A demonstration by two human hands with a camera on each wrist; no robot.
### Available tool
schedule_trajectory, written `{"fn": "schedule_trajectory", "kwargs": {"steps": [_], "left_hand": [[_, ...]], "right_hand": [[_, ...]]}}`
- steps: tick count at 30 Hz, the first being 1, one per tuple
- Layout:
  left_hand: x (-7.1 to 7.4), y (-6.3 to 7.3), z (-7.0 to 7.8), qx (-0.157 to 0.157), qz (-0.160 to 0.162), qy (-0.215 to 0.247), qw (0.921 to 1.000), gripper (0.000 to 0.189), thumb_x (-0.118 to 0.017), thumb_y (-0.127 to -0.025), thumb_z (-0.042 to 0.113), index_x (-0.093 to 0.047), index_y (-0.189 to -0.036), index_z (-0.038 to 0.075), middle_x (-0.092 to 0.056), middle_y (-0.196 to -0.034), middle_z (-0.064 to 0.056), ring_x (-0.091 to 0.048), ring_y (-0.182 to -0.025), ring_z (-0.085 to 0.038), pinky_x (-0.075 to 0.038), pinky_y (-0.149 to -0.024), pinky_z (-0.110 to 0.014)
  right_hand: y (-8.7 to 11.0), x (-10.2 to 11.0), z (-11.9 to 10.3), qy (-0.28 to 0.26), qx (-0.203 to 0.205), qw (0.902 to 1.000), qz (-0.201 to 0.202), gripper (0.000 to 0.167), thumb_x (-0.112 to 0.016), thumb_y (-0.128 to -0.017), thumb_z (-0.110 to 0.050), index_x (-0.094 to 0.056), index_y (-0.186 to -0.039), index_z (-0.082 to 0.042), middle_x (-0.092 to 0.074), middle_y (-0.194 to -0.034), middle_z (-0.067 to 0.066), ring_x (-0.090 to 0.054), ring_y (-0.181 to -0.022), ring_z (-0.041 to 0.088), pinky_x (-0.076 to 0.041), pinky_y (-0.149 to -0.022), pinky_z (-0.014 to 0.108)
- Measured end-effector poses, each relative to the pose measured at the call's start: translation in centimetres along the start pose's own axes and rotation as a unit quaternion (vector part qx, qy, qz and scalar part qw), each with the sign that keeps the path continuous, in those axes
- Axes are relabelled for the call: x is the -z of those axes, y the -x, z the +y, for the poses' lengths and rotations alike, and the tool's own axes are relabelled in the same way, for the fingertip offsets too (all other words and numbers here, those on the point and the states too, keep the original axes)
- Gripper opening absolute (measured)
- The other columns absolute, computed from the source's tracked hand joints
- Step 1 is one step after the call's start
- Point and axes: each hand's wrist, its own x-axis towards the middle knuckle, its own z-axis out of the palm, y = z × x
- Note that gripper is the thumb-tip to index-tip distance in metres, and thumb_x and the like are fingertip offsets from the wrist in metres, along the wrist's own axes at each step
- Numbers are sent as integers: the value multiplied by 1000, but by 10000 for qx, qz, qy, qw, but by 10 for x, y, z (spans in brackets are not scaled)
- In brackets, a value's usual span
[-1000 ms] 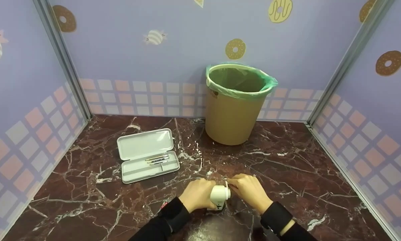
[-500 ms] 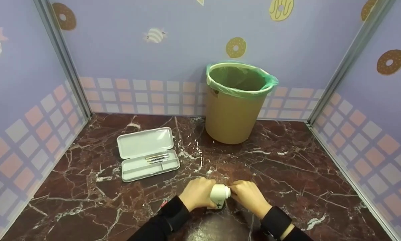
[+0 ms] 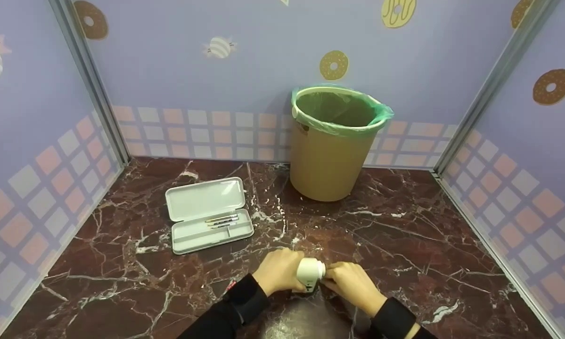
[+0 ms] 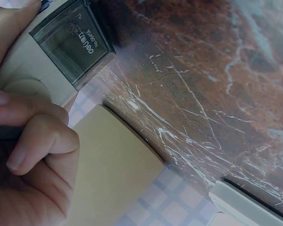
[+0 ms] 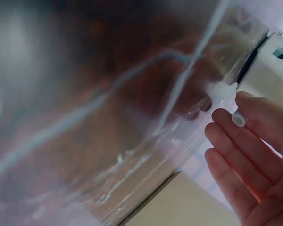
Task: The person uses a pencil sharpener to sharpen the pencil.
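Note:
In the head view, my left hand (image 3: 278,273) grips the body of a white crank pencil sharpener (image 3: 307,273) on the tabletop. Its clear, dark-edged shavings drawer (image 4: 75,40), with printed lettering, shows in the left wrist view. My right hand (image 3: 353,285) is at the sharpener's right side. Between thumb and forefinger it pinches the crank's small white knob (image 5: 238,118), while the other fingers (image 5: 238,169) stay extended in the right wrist view. The crank's arm is mostly hidden by the right hand.
A white pencil case (image 3: 209,186) lies with its lid up at the left, holding several pencils (image 3: 223,220). Behind the hands stands a tan bin (image 3: 329,165) with a green liner. White crumbs (image 3: 282,212) dot the marbled tabletop (image 3: 419,235). Patterned walls enclose three sides.
My right hand has gone round with the crank and sits slightly lower than a second ago; the crank arm, visible earlier, is hidden now. My left hand holds the sharpener in the same place.

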Motion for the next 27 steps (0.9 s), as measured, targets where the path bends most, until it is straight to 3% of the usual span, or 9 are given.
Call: {"fn": "schedule_trajectory", "kwargs": {"steps": [16, 23, 27], "left_hand": [[0, 0, 0, -32, 79, 66, 9999, 45, -95, -59, 33, -68, -87, 11, -73, -78, 0, -67, -67, -16, -54, -57, -26], [0, 0, -1, -39, 96, 26, 9999, 44, -94, -59, 33, -67, -85, 11, -72, -76, 0, -64, -64, -16, -53, -55, -26], [0, 1, -1, -64, 126, 14, 9999, 44, -94, -59, 33, -67, -85, 11, -71, -77, 0, -64, -64, -16, -52, -55, -26]], "right_hand": [[14, 10, -9, 27, 335, 9994, 62, 8, -85, -79, -16, -80, -86, -16, -79, -85, -4, -73, -72, 10, -59, -63, 26], [18, 19, -16, -24, 404, 9992, -4, 14, -84, -81, -16, -71, -76, -19, -66, -68, -8, -58, -58, 2, -44, -52, 19], [21, 25, -19, -58, 475, 9989, 23, 16, -83, -82, -16, -70, -74, -19, -63, -66, -10, -49, -57, -2, -37, -51, 16]]}}
